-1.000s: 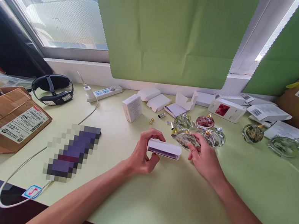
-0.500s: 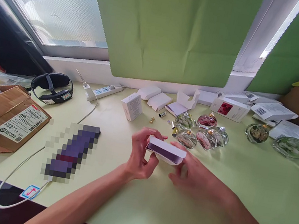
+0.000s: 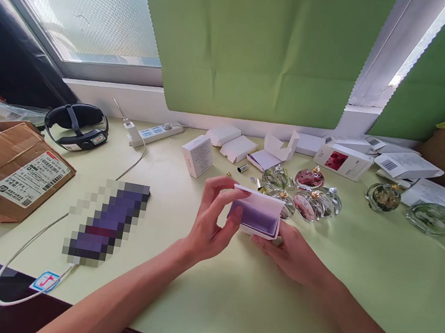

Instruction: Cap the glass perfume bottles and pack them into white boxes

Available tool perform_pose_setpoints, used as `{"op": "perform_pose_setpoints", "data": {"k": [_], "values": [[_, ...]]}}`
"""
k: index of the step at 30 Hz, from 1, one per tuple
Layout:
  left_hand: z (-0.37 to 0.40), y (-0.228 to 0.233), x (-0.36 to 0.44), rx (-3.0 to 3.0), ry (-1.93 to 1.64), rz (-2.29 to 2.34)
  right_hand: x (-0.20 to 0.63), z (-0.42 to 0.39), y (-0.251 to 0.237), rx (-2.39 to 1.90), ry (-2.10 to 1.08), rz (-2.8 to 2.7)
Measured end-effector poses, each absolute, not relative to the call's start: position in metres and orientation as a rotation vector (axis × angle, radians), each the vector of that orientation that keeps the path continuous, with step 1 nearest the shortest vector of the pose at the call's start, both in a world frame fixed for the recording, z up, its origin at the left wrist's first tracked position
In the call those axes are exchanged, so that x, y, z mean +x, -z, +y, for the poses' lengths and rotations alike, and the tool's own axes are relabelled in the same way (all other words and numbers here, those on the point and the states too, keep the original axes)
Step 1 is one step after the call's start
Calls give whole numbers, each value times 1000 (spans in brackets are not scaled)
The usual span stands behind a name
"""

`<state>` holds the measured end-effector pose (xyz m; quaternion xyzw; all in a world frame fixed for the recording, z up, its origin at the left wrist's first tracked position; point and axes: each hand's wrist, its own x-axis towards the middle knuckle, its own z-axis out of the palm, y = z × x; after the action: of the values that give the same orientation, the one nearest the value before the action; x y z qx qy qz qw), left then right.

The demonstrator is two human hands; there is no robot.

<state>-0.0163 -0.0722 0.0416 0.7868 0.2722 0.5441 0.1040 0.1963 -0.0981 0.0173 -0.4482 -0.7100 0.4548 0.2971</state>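
White-and-purple small box [image 3: 256, 214] grasped by both hands above bench [image 3: 379, 274] middle: left hand [image 3: 213, 219] pinching its end, right hand [image 3: 291, 253] cupping underneath; perfume bottles [image 3: 307, 196] behind, toward the far edge.

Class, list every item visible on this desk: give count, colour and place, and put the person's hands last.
small box: 1, white with purple face, held in both hands
round glass bottles: cluster, clear, pink and green, behind box
white cartons: several, rear desk
power strip: 1, white, by sill
headset: 1, black, rear left
cardboard parcel: 1, brown, left
desk: pale green
left hand: grips box's left end
right hand: supports box underneath
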Motion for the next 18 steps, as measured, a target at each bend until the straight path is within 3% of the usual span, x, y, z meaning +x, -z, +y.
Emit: {"op": "perform_pose_setpoints", "data": {"k": [6,18], "values": [[-75,-48,-16,2185,-1397,732,198,-95,-12,-1101,-1015,-2006],[-73,-67,-23,2398,-1390,526,207,-87,-3,-1048,-795,-2161]]}}
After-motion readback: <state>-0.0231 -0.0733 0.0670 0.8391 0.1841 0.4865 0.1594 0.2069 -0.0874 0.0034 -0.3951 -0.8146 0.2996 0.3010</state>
